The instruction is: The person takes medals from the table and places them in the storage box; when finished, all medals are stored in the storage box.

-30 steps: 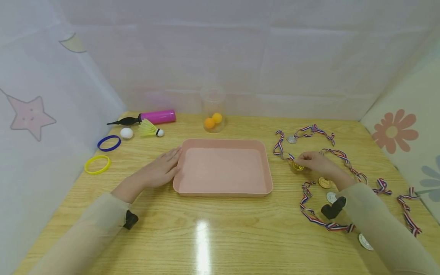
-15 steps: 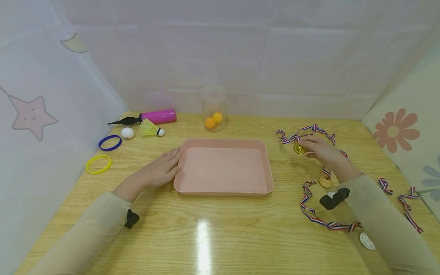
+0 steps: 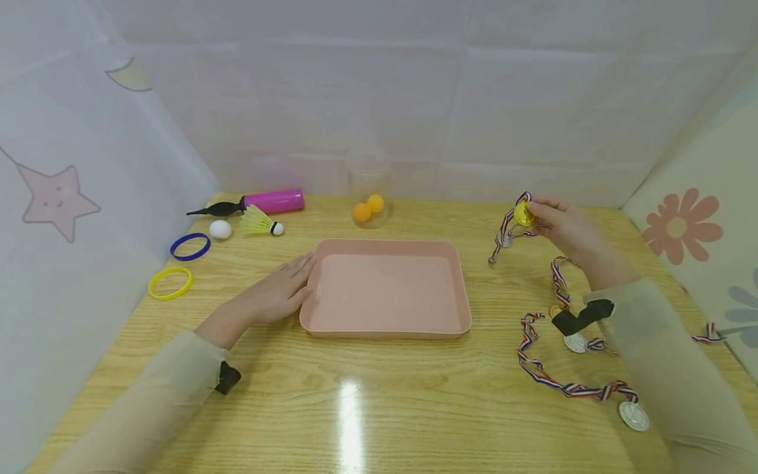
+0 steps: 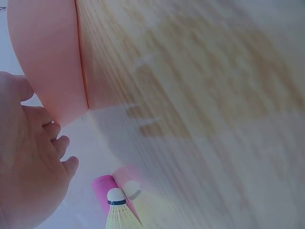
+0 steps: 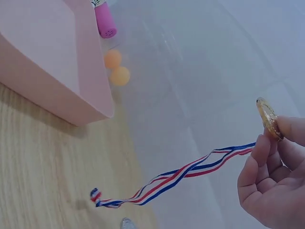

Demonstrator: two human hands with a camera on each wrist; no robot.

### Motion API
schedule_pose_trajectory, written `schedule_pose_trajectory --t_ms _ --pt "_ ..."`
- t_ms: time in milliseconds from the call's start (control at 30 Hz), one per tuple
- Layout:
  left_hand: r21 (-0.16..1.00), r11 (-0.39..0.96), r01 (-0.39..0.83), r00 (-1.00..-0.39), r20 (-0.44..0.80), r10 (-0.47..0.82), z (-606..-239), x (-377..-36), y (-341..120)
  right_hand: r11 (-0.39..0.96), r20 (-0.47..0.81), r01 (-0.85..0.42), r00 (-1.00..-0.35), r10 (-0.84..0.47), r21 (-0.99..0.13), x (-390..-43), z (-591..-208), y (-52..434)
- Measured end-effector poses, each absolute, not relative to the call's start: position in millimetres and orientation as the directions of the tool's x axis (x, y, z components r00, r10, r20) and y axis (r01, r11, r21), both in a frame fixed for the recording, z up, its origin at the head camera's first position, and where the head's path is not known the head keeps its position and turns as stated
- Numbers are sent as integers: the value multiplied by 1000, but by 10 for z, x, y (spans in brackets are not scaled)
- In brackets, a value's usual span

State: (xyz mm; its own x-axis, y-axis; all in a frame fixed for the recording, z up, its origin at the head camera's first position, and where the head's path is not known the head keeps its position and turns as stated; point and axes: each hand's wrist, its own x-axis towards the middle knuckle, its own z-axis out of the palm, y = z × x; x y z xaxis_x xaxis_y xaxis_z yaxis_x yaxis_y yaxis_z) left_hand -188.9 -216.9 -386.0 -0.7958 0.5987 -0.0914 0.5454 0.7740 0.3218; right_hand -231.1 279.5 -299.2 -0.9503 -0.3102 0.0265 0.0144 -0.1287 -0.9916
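Wood-grain table (image 3: 278, 408), pale sheet (image 3: 414, 105) behind. Right hand (image 3: 571, 230) pinching gold medal (image 3: 524, 214), thumb against fingers, raised over the table's rear right; striped ribbon (image 5: 176, 176) trails from it. Left hand (image 3: 269, 293) relaxed, fingers extended, touching left edge of pink tray (image 3: 385, 289). Clear jar (image 3: 368, 174) behind tray, two orange balls (image 3: 362, 212) inside.
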Motion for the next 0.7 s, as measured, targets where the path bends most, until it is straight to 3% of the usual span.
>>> schedule_pose_trajectory --t_ms 100,333,700 --pt "318 776 544 -796 -96 597 -3857 -1887 -2167 -151 58 -14 -954 -294 -988 -2303 -2885 2764" --pt "310 784 538 -799 -110 592 -3860 -1896 -2164 -63 93 -82 -973 -212 -995 -2259 -2660 2601" --pt "300 791 533 -800 -126 586 -3873 -1925 -2169 -227 141 -62 -925 -352 -972 -2262 -2554 2212"
